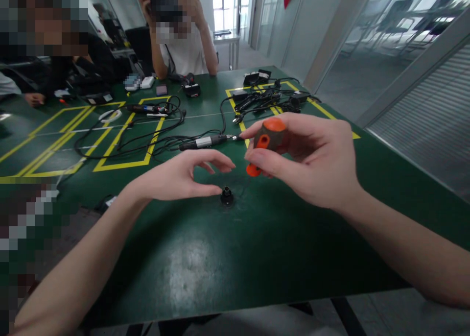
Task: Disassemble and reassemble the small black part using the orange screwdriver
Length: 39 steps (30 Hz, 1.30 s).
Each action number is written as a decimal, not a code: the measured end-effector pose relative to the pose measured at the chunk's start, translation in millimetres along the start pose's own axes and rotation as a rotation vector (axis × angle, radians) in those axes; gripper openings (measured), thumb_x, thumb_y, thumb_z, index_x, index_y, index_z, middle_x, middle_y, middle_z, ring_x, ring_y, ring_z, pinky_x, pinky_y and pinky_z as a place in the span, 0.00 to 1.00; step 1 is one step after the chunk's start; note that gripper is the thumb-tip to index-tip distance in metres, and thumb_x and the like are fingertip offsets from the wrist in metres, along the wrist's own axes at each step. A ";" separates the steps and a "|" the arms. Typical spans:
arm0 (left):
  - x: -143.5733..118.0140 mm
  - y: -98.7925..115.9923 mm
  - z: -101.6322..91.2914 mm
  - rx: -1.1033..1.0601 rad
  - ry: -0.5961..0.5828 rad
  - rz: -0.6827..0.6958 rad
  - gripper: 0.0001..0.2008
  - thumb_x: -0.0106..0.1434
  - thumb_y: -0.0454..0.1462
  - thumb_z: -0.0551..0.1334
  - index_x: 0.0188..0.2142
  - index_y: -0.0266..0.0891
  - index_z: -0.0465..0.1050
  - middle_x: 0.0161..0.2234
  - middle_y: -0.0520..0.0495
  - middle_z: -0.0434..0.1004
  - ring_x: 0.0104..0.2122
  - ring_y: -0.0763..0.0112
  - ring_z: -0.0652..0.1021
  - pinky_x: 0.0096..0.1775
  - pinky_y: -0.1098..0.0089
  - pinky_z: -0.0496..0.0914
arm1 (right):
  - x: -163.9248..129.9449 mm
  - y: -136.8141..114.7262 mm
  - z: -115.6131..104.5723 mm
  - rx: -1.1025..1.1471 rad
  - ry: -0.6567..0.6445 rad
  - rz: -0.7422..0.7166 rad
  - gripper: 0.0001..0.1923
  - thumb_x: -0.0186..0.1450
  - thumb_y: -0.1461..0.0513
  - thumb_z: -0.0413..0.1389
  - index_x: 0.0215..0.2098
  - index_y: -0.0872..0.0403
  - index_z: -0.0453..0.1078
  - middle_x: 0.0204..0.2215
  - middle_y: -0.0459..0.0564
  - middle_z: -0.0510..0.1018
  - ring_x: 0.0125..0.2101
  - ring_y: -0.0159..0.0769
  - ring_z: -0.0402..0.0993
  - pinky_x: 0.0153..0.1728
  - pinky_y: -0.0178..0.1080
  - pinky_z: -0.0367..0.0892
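Note:
My right hand (312, 159) is closed around an orange-and-grey tool (265, 139), thumb and fingers on its body. The tool's kind is unclear, since the fingers cover much of it. To the left, my left hand (187, 174) hovers with its fingers apart and nothing between them. Just by its thumb tip, a small black round part (226, 196) with a wide base and a raised neck stands upright on the green table (235, 257). Whether the thumb touches that part, I cannot tell.
A black-and-silver pen-shaped tool (203, 142) with a cable lies beyond my hands. Tangled black cables (268, 98) fill a yellow-taped area at the back right. Another corded tool (147, 108) lies back left. Two people sit across the table, one in a white shirt (191, 47).

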State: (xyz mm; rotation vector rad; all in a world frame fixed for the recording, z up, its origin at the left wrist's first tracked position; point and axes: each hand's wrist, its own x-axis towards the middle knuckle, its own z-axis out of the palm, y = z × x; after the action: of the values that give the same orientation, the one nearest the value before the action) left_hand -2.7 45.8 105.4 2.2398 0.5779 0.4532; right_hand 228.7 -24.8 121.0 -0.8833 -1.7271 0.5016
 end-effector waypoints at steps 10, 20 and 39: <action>9.2 -30.4 27.4 -0.100 -0.291 -0.159 0.11 0.62 0.36 0.70 0.44 0.36 0.80 0.40 0.47 0.85 0.39 0.67 0.83 0.45 0.70 0.76 | -4.8 7.6 11.3 0.024 -0.164 -0.025 0.13 0.66 0.60 0.65 0.47 0.56 0.80 0.33 0.49 0.84 0.31 0.34 0.80 0.31 0.34 0.77; 9.4 -24.8 31.3 0.007 -0.247 -0.164 0.13 0.59 0.41 0.74 0.39 0.36 0.79 0.35 0.49 0.82 0.35 0.67 0.80 0.40 0.70 0.72 | -7.4 5.1 9.8 -0.103 -0.097 -0.033 0.11 0.65 0.58 0.68 0.44 0.53 0.81 0.31 0.47 0.84 0.25 0.32 0.77 0.27 0.34 0.77; 8.7 -57.1 34.7 -0.536 -0.303 -0.313 0.12 0.53 0.38 0.78 0.34 0.35 0.82 0.32 0.47 0.85 0.31 0.70 0.84 0.37 0.74 0.78 | -10.1 2.4 11.4 -0.098 -0.017 0.000 0.11 0.63 0.56 0.70 0.39 0.53 0.80 0.28 0.47 0.82 0.24 0.32 0.76 0.24 0.34 0.75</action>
State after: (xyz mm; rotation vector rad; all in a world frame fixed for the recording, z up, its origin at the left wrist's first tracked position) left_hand 6.5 64.5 41.3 1.6290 0.5548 0.0859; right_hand 220.2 -29.9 109.3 -0.9505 -1.7796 0.4285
